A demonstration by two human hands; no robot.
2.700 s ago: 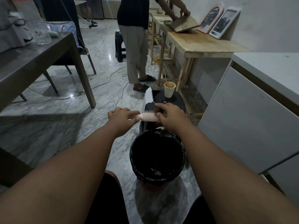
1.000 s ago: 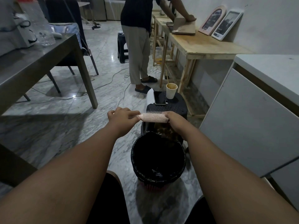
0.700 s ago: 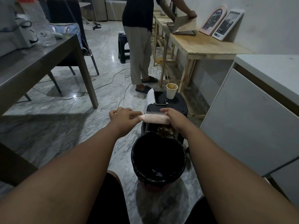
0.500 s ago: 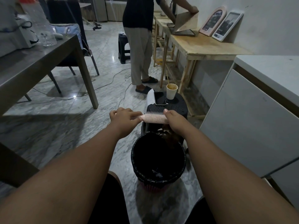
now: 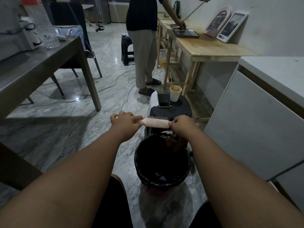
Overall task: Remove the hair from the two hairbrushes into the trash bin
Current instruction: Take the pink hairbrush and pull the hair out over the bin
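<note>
The left grip point(image 5: 125, 124) curled round the brush point(image 5: 156, 123) handle, above the bin point(image 5: 137, 163). The right grip point(image 5: 182, 125) pinched hair point(image 5: 171, 142) at its tip. Best to pull downward and release only over the bin.

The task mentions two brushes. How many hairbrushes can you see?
1: the pink hairbrush, held between left hand and right hand above the trash bin. Another may be hidden.

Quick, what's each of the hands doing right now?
Left hand: grips the pink hairbrush by its handle.
Right hand: pinches the pink hairbrush at its other end.
</note>
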